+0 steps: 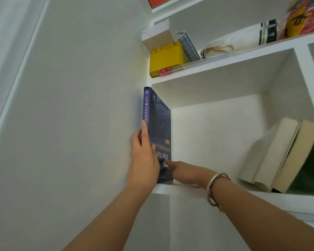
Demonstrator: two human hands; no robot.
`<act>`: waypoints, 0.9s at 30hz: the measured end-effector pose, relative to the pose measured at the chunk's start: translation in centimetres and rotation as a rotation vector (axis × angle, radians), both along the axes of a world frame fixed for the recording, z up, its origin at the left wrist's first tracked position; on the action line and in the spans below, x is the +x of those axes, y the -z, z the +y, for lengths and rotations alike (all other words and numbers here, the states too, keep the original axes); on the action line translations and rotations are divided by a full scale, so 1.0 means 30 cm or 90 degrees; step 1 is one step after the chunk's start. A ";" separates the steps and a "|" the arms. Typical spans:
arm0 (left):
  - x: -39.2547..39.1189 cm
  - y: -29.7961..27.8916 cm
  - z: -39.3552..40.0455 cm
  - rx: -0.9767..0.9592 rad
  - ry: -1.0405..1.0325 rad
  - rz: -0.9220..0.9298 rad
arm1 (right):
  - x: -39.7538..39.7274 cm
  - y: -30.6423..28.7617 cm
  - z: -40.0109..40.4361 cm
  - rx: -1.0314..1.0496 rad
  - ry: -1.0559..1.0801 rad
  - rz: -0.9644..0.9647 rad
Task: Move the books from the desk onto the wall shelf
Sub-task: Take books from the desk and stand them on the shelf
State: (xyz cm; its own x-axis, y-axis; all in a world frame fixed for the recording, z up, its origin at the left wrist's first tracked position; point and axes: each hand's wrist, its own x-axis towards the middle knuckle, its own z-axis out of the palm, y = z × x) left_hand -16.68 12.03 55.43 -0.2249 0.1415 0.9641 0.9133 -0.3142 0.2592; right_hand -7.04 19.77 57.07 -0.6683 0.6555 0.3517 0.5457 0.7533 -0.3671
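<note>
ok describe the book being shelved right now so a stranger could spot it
Look in the white wall shelf, lower compartment, far left side. The blue book stands upright there, gold lettering on its spine, both hands on it. The other books lean at the right, pale and green.

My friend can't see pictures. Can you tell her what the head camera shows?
Two hands stand a blue book upright at the left end of a white wall shelf: left hand on its spine, right hand touching its cover.
</note>
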 end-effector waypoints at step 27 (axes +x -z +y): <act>0.104 0.408 -0.246 -0.171 -0.067 0.106 | 0.342 0.286 -0.327 0.088 -0.090 0.386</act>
State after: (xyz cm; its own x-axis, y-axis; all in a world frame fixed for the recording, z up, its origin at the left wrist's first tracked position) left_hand -13.56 4.66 43.19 -0.0947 0.3804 0.9199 0.9737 -0.1568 0.1651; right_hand 3.21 9.95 48.48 -0.4005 0.4968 0.7700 0.1628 0.8655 -0.4737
